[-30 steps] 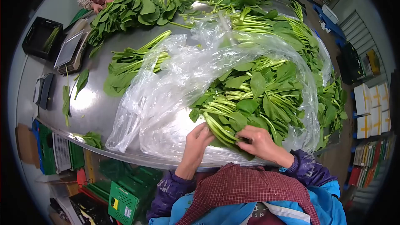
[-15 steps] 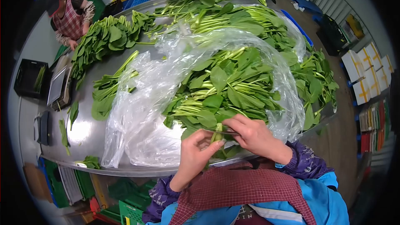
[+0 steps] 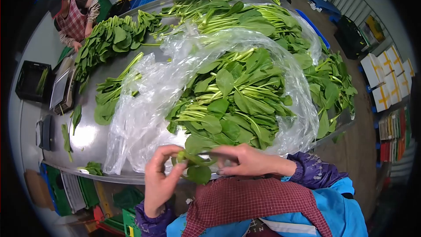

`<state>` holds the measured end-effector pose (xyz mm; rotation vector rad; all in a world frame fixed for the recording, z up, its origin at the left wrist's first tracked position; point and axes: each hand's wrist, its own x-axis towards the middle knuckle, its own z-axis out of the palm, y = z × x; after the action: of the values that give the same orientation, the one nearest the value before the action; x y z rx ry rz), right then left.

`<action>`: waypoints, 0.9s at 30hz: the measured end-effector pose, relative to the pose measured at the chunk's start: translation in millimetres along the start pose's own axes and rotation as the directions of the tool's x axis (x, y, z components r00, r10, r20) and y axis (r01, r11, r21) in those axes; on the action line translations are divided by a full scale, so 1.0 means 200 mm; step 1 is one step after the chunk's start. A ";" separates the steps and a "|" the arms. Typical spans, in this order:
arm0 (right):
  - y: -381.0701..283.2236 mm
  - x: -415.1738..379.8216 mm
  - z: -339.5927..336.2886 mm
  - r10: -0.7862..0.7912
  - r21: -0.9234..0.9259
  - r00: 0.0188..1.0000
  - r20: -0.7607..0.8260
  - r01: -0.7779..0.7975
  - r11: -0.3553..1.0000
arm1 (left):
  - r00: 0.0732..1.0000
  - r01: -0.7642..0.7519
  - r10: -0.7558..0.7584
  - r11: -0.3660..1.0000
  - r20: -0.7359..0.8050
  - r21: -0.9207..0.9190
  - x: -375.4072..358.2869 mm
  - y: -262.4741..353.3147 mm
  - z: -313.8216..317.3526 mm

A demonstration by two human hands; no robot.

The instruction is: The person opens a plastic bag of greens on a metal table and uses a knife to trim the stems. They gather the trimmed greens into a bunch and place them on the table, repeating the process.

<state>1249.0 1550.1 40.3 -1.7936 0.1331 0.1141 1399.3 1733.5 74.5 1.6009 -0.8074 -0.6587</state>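
Note:
My left hand (image 3: 161,177) pinches the stem end of a leafy green stalk (image 3: 199,174) in front of the table's near edge. Its rounded leaves hang between my two hands. My right hand (image 3: 252,160) is curled just right of the stalk, with its fingertips smeared by motion. A thin blade showed at these fingers a moment ago; now the small knife is mostly hidden. Just beyond both hands lies a big heap of leafy greens (image 3: 228,96) on a crumpled clear plastic bag (image 3: 144,101).
More greens (image 3: 118,37) line the far left of the metal table (image 3: 87,142), near a scale (image 3: 61,90) and a black crate (image 3: 33,81). Co-workers stand at the far left and far side. White boxes (image 3: 388,77) are stacked at right.
Both hands have moved left and toward my body, and farther apart. The stalk has come along in my left hand, its leaves now showing. The far co-worker's hands have come together.

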 end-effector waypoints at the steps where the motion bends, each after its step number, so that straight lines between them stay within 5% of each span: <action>1: 0.05 0.00 0.03 -0.050 0.001 0.998 0.036 0.050 0.999 | 0.996 0.053 -0.049 0.998 -0.072 0.046 0.00 0.01 -0.04; 4: 0.13 0.01 -0.01 -0.139 -0.238 0.990 -0.032 0.127 0.963 | 0.896 0.007 0.299 0.729 -0.327 0.684 0.01 -0.06 -0.21; 5: 0.10 0.02 -0.05 -0.030 -0.317 0.998 -0.062 0.009 0.948 | 0.894 0.022 0.291 0.730 -0.340 0.683 0.01 -0.07 -0.23; 6: 0.20 0.05 -0.07 -0.201 -0.428 0.971 -0.127 0.129 0.894 | 0.851 0.034 0.290 0.801 -0.437 0.598 0.01 -0.07 -0.25; 8: 0.19 0.10 -0.11 -0.228 -0.646 0.952 -0.206 0.043 0.762 | 0.797 0.049 0.273 0.860 -0.539 0.508 0.01 -0.09 -0.26; 10: 0.19 0.18 -0.07 -0.177 -0.735 0.959 -0.220 -0.043 0.676 | 0.824 0.200 -0.021 0.946 -0.566 0.256 0.02 -0.12 -0.26; 11: 0.20 0.22 -0.05 -0.132 -0.810 0.958 -0.254 -0.136 0.570 | 0.824 0.108 0.114 0.930 -0.555 0.352 0.04 -0.22 -0.27; 14: 0.35 0.31 -0.02 -0.009 -0.878 0.979 -0.205 -0.180 0.444 | 0.823 0.184 0.090 0.892 -0.561 0.414 0.04 -0.25 -0.27; 15: 0.37 0.32 -0.06 -0.039 -0.832 0.978 -0.205 -0.153 0.533 | 0.822 0.187 0.088 0.891 -0.563 0.414 0.03 -0.24 -0.28; 16: 0.36 0.32 -0.12 -0.039 -0.832 0.979 -0.203 -0.151 0.534 | 0.805 0.233 -0.062 0.948 -0.590 0.218 0.02 -0.24 -0.29; 17: 0.32 0.31 -0.17 -0.019 -0.689 0.967 -0.253 -0.166 0.706 | 0.782 0.273 -0.213 0.962 -0.585 0.014 0.01 -0.23 -0.29; 18: 0.26 0.28 -0.22 0.012 -0.510 0.954 -0.299 -0.170 0.843 | 0.782 0.274 -0.215 0.962 -0.584 0.013 0.00 -0.24 -0.29; 20: 0.13 0.19 -0.33 0.029 -0.271 0.913 -0.406 -0.151 0.950 | 0.812 0.191 -0.373 0.897 -0.449 -0.400 0.00 -0.26 -0.28; 22: -0.02 0.09 -0.44 0.230 0.035 0.845 -0.483 -0.243 0.969 | 0.833 0.188 -0.373 0.885 -0.408 -0.427 0.03 -0.28 -0.24; 24: 0.10 0.01 -0.53 0.233 0.181 0.787 -0.571 -0.156 0.971 | 0.856 0.186 -0.371 0.871 -0.361 -0.454 0.06 -0.29 -0.18; 26: 0.23 -0.07 -0.65 0.405 0.200 0.739 -0.539 -0.354 0.913 | 0.874 0.233 -0.378 0.877 -0.304 -0.420 0.10 -0.31 -0.11; 27: 0.34 -0.11 -0.69 0.350 0.142 0.683 -0.641 -0.343 0.929 | 0.903 0.233 -0.351 0.885 -0.248 -0.403 0.10 -0.32 -0.11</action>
<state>1217.3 1401.4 9.0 -1.7064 0.9925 -0.2631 1437.3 1736.3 15.1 1.4430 -0.1841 -0.6995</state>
